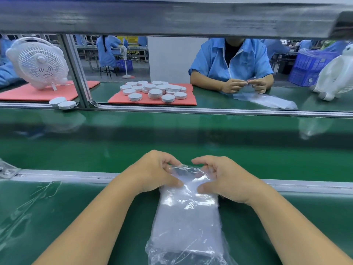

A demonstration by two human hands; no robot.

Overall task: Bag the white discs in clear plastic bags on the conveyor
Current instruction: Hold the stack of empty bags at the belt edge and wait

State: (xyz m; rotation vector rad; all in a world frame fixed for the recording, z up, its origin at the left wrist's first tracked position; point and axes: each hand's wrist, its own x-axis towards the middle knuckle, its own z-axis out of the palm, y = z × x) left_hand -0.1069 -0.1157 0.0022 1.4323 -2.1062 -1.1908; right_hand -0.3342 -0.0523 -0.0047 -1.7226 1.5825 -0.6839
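White discs point(155, 91) sit in a loose cluster on a pink foam mat point(122, 99) at the far side of the line, well apart from both hands; two more discs point(62, 103) lie by the aluminium rail point(210, 111) to the left. Whether any disc is inside the plastic under the hands cannot be made out, since the film is wrinkled and glary. The stack of clear bags point(188, 217) runs off the bottom edge, so its near end is cut off, and a dark beam point(172, 16) blocks the top of the view.

The bag stack lies on the near green conveyor surface point(76, 207), its far end lifted between the two hands. The left hand point(154, 172) pinches the bag's upper left edge with curled fingers and thumb; the right hand point(222, 176) pinches the upper right edge the same way, the mouth of the bag bunched between them. Both forearms reach in from the bottom corners, wrists bent slightly inward, knuckles up.

Across the line a person in a blue smock point(231, 62) handles plastic, and a white fan point(38, 62) stands on another mat.
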